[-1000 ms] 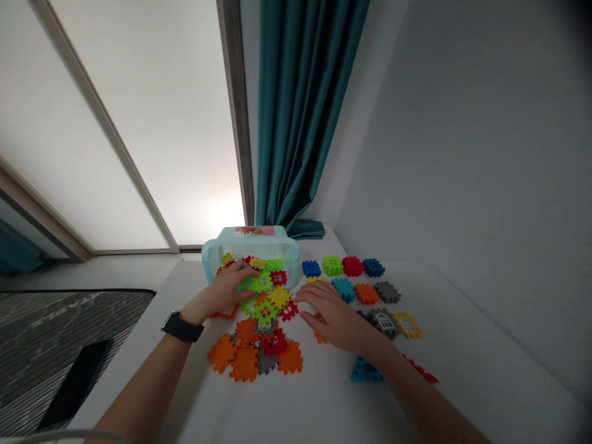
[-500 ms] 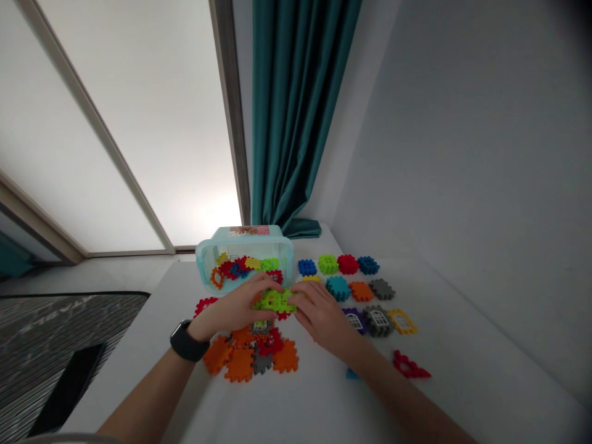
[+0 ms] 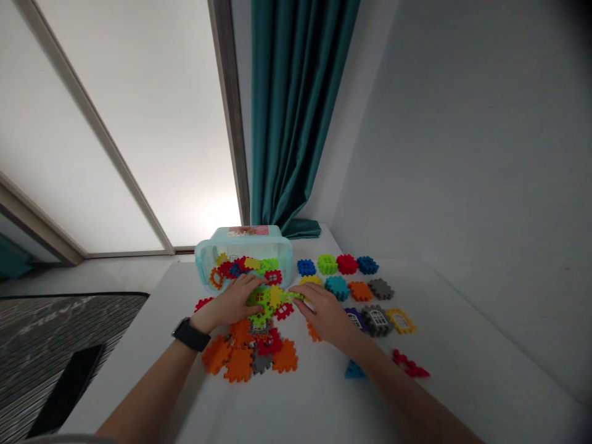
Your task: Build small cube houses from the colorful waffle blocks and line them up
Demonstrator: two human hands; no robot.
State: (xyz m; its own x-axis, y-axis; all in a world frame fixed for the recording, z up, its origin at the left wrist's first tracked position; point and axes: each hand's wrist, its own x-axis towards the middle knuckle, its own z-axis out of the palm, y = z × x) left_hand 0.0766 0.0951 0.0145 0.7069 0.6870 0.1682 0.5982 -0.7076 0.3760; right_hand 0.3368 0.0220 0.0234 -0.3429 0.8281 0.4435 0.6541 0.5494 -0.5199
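Left hand [image 3: 229,302] lies open on green interlocking blocks [image 3: 261,305]; right hand [image 3: 324,313] touches their right end, grip unclear. Rows of blocks [image 3: 337,287] sit laid out right, orange pile [image 3: 238,364] near; more blocks [image 3: 231,269] lie in the tub [image 3: 243,239], far.

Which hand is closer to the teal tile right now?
Right. The right hand sits just below and left of the teal tile; the left hand is much farther left, beyond the lime-green tiles.
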